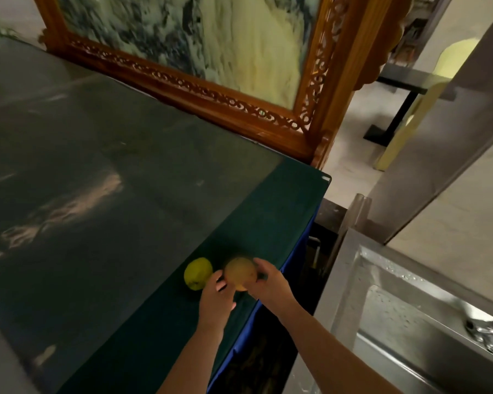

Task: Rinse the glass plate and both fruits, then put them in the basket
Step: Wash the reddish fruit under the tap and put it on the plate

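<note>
Both hands on the orange fruit [239, 273]: right hand [269, 284] grips it, left hand [215, 298] touches its side. Yellow-green fruit [197, 273] sits beside on the surface [125, 194].

Left hand [215, 298]: bare, no rings, from 6 o'clock.
Right hand [268, 285]: bare.
Forearms: uncovered, no sleeves visible.

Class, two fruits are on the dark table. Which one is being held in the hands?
The tan-orange fruit, on the right: both hands grip it. The yellow-green fruit to its left sits untouched.
</note>
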`<state>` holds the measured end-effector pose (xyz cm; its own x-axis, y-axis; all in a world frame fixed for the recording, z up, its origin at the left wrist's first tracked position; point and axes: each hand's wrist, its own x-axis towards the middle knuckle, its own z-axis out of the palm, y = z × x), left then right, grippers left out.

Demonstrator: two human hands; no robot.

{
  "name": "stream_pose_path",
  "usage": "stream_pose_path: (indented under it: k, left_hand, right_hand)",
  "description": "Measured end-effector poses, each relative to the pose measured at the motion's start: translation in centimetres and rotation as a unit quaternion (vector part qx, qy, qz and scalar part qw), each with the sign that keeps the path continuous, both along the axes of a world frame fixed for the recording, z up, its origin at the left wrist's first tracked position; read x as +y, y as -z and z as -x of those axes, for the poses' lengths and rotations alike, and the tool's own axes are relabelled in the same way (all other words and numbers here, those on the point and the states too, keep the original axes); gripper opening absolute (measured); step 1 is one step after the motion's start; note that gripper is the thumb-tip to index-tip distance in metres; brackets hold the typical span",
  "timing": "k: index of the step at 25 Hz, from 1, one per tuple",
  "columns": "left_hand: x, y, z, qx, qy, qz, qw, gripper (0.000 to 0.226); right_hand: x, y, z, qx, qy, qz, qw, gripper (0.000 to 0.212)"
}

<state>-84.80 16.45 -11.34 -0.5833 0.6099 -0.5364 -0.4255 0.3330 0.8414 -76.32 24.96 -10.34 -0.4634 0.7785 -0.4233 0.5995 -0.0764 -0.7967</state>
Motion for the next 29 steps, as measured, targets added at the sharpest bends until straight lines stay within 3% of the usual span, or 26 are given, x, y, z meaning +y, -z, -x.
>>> stream_pose_path:
  k: [7,9,12,16,18,20,23,27,29]
  left_hand:
    - [0.9,0.3,-1.6,-0.017,-0.02,-0.051,0.998,0.023]
    - [1.6,-1.0,-4.2,-0.04,0.029,-0.055,0.997,0.028]
    - [3.1,-1.8,-9.7,-0.115,0.118,-0.054,0.985,0.041]
    - [5.0,-0.6,-19.1,-0.22,0.254,-0.039,0.941,0.032]
    - [5.7,0.3,-23.6,-0.257,0.28,-0.019,0.925,0.026]
    - [6.3,1.2,-26.8,-0.278,0.264,-0.001,0.924,0.025]
    - [7.3,1.9,-29.7,-0.292,0.225,0.016,0.93,0.024]
    - [9.1,1.9,-31.4,-0.291,0.22,0.001,0.931,0.023]
    - [9.9,1.9,-31.9,-0.278,0.225,0.005,0.934,0.023]
  right_hand:
    - [0.2,1.5,-2.6,0.109,0.072,0.053,0.99,0.05]
    - [-0.2,1.0,-6.4,0.176,0.115,0.068,0.975,0.037]
    - [-1.1,0.0,-13.5,0.223,0.199,0.068,0.952,0.041]
    - [-1.9,-0.1,-24.1,0.189,0.324,0.041,0.926,0.048]
    - [-2.7,0.4,-28.7,0.163,0.354,0.042,0.92,0.054]
    - [-2.5,1.2,-32.4,0.173,0.38,0.063,0.906,0.041]
    - [0.6,2.9,-38.2,0.23,0.498,0.108,0.829,0.015]
    - [5.9,1.7,-41.1,0.347,0.572,0.168,0.724,0.047]
    - [7.4,0.7,-41.0,0.378,0.564,0.183,0.711,0.049]
